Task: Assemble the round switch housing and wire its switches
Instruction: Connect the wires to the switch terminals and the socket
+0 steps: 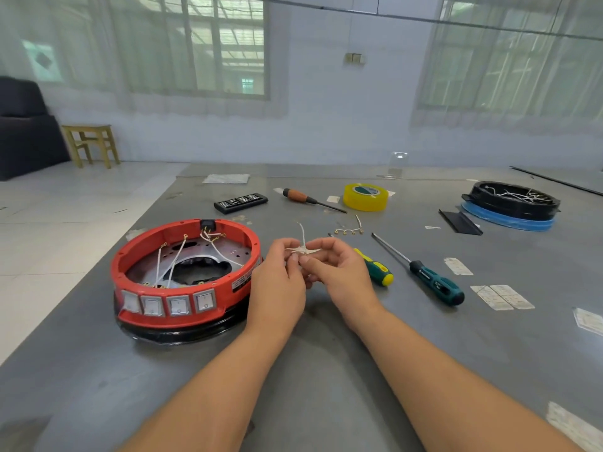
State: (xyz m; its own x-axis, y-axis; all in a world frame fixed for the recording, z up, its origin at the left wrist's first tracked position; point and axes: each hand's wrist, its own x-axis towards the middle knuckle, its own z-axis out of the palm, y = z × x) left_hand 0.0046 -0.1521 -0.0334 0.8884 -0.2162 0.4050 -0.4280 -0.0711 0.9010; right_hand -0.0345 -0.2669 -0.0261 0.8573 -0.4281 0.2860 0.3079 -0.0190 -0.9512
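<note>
Pinching white wire [301, 247] between left hand [277, 282] and right hand [339, 272], right of red housing [182, 275].

Walls: pale plaster wall [342, 125], a small switch plate [355, 58] mounted between the windows.
Windows: left window [208, 44] and right window [522, 53], both behind sheer curtains; daylight enters.
Floor: light tiled floor [65, 203].
Furniture: wooden stool [90, 143] beside dark sofa [26, 128]; grey table [326, 370].
</note>
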